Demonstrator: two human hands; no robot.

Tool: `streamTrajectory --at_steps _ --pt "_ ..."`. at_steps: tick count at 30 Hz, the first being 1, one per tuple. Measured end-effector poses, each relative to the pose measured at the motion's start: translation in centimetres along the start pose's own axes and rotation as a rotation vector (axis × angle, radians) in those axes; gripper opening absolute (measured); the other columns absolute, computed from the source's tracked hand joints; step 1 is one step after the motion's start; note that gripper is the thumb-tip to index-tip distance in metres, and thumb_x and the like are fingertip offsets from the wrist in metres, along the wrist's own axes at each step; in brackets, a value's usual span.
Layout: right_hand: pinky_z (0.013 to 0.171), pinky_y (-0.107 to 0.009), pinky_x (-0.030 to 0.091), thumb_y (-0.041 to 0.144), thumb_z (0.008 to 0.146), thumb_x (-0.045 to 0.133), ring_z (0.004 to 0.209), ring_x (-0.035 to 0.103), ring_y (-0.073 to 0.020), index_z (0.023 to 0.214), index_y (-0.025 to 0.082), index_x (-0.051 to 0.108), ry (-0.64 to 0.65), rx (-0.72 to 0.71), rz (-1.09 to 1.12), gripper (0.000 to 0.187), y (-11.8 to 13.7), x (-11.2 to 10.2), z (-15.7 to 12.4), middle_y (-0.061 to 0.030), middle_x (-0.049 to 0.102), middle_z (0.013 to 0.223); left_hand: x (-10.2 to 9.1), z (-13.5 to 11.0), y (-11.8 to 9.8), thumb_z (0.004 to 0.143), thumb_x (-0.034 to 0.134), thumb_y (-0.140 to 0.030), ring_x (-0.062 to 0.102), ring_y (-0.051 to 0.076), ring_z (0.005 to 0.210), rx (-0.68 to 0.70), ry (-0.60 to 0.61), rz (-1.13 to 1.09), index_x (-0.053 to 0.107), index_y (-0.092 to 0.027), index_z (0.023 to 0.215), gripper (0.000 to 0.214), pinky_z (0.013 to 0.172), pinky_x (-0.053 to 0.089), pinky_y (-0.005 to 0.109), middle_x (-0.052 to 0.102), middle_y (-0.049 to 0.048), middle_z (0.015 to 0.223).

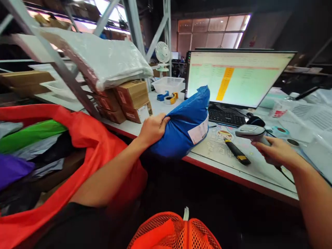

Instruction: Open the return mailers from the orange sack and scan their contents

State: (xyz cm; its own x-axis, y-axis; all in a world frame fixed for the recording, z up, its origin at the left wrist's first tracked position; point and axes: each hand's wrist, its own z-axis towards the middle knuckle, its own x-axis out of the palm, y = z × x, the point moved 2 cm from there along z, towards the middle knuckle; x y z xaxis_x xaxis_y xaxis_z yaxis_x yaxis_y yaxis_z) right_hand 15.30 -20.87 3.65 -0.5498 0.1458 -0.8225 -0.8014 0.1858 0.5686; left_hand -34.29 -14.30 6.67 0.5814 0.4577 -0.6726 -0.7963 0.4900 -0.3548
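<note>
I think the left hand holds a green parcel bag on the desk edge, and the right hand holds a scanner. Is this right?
Not quite: the parcel bag is blue, not green, as the head view shows. The left hand does hold it on the desk edge, and the right hand holds the scanner.

Both arms reach forward, left hand gripping with bent fingers, right hand curled closed.
</note>
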Motion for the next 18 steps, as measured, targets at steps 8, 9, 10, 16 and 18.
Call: streamTrajectory --at_steps 8,9,10,16,18 --pt "0.041 -0.027 0.036 0.07 0.077 0.077 0.046 0.049 -0.0143 0.078 0.024 0.066 0.086 -0.267 0.102 0.047 6.7 -4.2 -6.1 -0.0014 0.06 0.057 2.6 2.4 3.0 0.101 0.042 -0.047 0.057 0.024 0.068 0.034 0.069 -0.046 0.051 -0.023 0.077 0.034 0.066 0.033 0.033 0.059 0.0057 0.069" --pt "0.041 -0.027 0.037 0.069 0.079 0.076 0.046 0.05 -0.0143 0.076 0.024 0.065 0.052 -0.296 0.081 0.046 7.2 -4.2 -6.1 -0.0016 0.061 0.057 2.6 2.4 3.3 0.1 0.042 -0.047 0.057 0.023 0.067 0.037 0.067 -0.065 0.049 -0.024 0.077 0.034 0.066 0.033 0.033 0.059 0.0052 0.068" --pt "0.041 -0.028 0.037 0.068 0.08 0.075 0.046 0.05 -0.0145 0.075 0.024 0.066 0.026 -0.31 0.066 0.045 7.6 -4.2 -6.0 -0.0016 0.061 0.057 2.6 2.3 3.5 0.1 0.043 -0.047 0.057 0.023 0.067 0.039 0.065 -0.081 0.048 -0.024 0.077 0.033 0.066 0.033 0.033 0.058 0.0048 0.068" --pt "0.043 -0.029 0.04 0.075 0.079 0.072 0.048 0.054 -0.0161 0.09 0.022 0.07 0.021 -0.268 0.053 0.054 7.7 -2.8 -4.2 -0.002 0.065 0.063 3.1 1.8 5.8 0.099 0.045 -0.049 0.053 0.02 0.066 0.019 0.086 -0.176 0.047 -0.023 0.075 0.035 0.067 0.035 0.032 0.055 0.002 0.067" --pt "0.048 -0.03 0.044 0.074 0.082 0.069 0.053 0.06 -0.0183 0.098 0.021 0.071 0.001 -0.215 0.046 0.056 6.4 -1.8 -2.6 -0.004 0.069 0.071 4.3 1.7 7.7 0.097 0.045 -0.052 0.054 0.02 0.07 -0.039 0.113 -0.228 0.05 -0.023 0.074 0.037 0.069 0.037 0.031 0.056 0.002 0.069"
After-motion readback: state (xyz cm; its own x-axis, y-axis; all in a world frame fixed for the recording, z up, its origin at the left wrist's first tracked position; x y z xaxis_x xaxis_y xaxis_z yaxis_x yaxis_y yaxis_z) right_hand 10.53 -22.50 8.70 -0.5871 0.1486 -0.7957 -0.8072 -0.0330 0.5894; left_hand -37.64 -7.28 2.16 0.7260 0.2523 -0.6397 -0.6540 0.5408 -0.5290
